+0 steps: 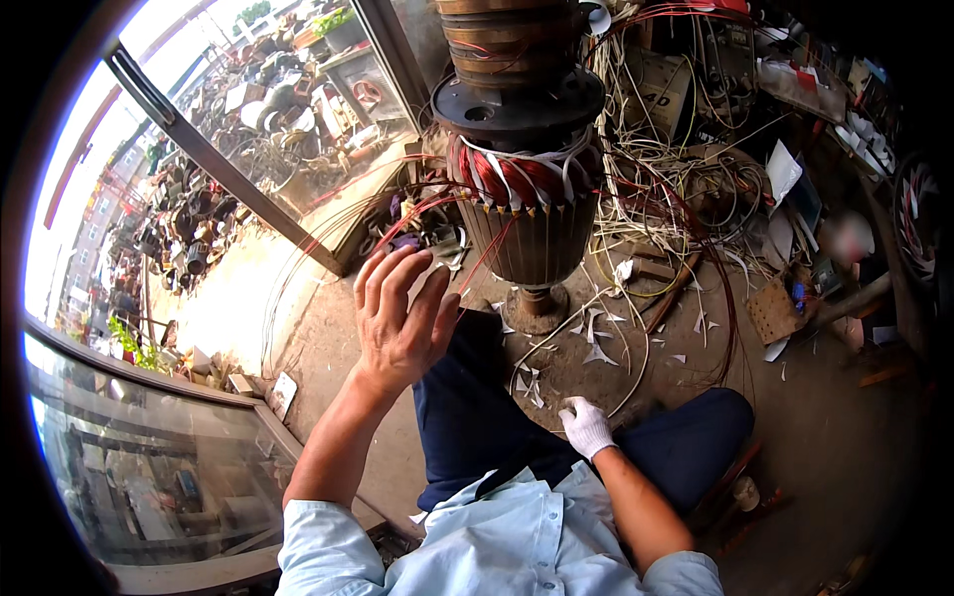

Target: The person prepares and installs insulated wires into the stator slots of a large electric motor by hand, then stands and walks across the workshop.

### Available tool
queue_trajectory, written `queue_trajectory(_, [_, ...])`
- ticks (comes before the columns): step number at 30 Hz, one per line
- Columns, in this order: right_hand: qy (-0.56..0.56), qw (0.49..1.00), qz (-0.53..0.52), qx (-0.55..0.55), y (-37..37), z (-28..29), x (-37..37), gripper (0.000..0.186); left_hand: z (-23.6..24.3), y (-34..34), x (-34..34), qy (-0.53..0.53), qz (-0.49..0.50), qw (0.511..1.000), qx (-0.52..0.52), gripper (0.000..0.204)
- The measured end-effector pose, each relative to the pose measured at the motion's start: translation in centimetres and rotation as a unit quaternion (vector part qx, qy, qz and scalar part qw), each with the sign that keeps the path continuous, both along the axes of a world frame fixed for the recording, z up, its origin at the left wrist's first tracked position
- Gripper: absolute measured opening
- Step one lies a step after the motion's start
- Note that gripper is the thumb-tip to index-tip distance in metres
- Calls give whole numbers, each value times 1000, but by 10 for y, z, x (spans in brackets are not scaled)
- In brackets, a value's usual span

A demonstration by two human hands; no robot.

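An upright motor rotor (532, 238) stands in front of me, with a slotted steel core, red windings (487, 177) tied with white bands, and a black disc (517, 104) above. My left hand (402, 313), bare, is raised left of the core with its fingers bent and apart. Thin red wires (422, 209) run from the windings to behind its fingertips; whether any are gripped is hidden. Low between my knees, my right hand (586, 427) wears a white glove. Its fingers are curled, and whatever they may hold cannot be made out.
Tangled pale cables (666, 189) pile up beyond the rotor on the right. White paper scraps (596, 348) litter the floor around its base. Dark red wires (730, 308) hang at the right. A glazed metal frame (229, 179) stands at the left, with heaped scrap outside.
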State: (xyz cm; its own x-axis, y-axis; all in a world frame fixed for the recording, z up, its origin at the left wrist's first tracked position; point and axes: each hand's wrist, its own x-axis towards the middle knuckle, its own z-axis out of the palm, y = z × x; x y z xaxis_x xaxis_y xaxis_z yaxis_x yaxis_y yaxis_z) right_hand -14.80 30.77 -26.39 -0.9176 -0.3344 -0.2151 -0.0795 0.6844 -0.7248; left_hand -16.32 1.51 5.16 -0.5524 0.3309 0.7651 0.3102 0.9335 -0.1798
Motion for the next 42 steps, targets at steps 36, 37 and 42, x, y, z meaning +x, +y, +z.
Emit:
queue_trajectory(36, [45,995,11,-93,-13,32,4,30,-139,11,57,-227,154,913,302,64])
queue_trajectory(37, [42,994,14,-97,-14,34,3,30,-143,11,53,-233,162,912,296,64])
queue_trajectory(42, [-13,992,-1,-122,-13,38,-2,32,-173,9,34,-228,193,927,227,51])
